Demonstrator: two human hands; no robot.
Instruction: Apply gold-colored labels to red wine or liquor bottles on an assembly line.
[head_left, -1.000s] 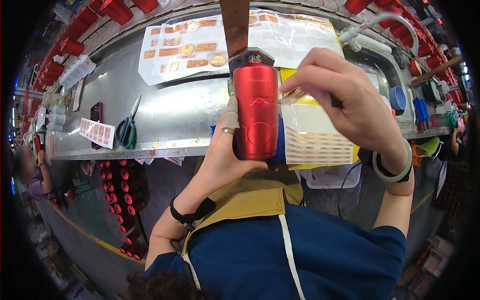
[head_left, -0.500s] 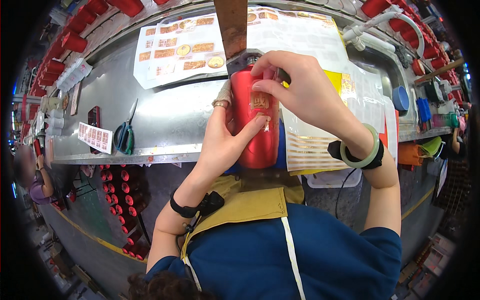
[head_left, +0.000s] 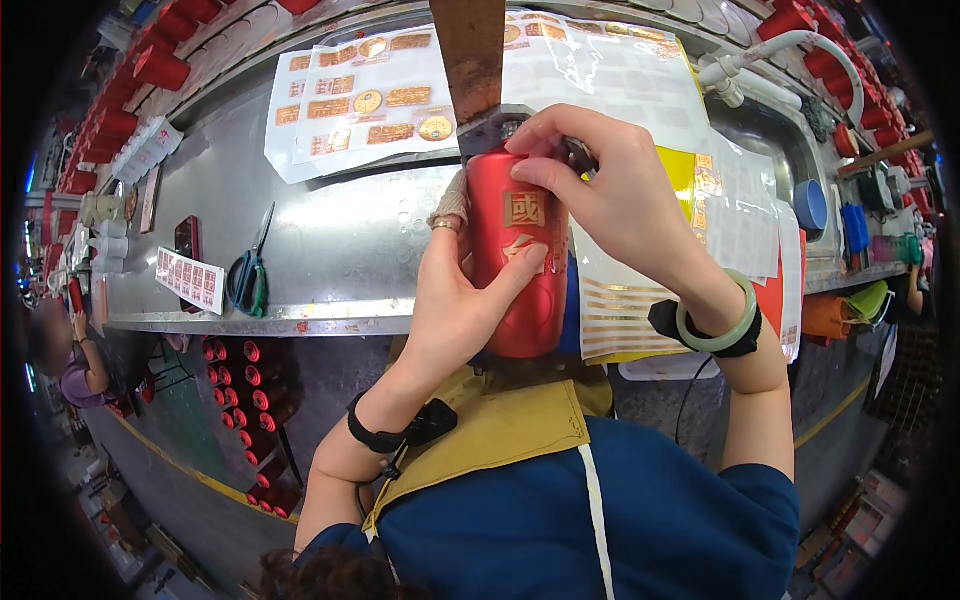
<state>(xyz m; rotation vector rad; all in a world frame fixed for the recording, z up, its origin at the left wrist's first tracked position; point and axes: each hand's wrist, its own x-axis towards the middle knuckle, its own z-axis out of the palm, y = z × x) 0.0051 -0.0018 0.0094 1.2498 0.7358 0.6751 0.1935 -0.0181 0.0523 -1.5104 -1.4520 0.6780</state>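
Note:
A glossy red bottle (head_left: 517,325) with a metal neck lies lengthwise before me at the bench edge. My left hand (head_left: 450,310) is closed around its left side, thumb pressing the lower gold decal (head_left: 524,257); a finger is wrapped in pale tape. Higher up is another gold character decal (head_left: 522,208). My right hand (head_left: 625,185) bends over the bottle's shoulder, thumb and fingertips drawn together against the surface just above this decal. Something dark (head_left: 580,157) sticks out between its fingers; its kind is unclear. Whether the fingertips pinch a thin film cannot be made out.
Gold sticker sheets (head_left: 368,103) lie at the back left. More sheets (head_left: 632,300) are on the right, near a sink with a blue cup (head_left: 810,205). Scissors (head_left: 250,270) and a small label strip (head_left: 190,278) rest left. Red cups (head_left: 160,67) line the far side. A co-worker (head_left: 85,365) is far left.
In the picture, the bottle and both hands sit slightly lower and to the right. The right fingertips have moved from the upper decal's top edge to just above it, leaving the decal more exposed.

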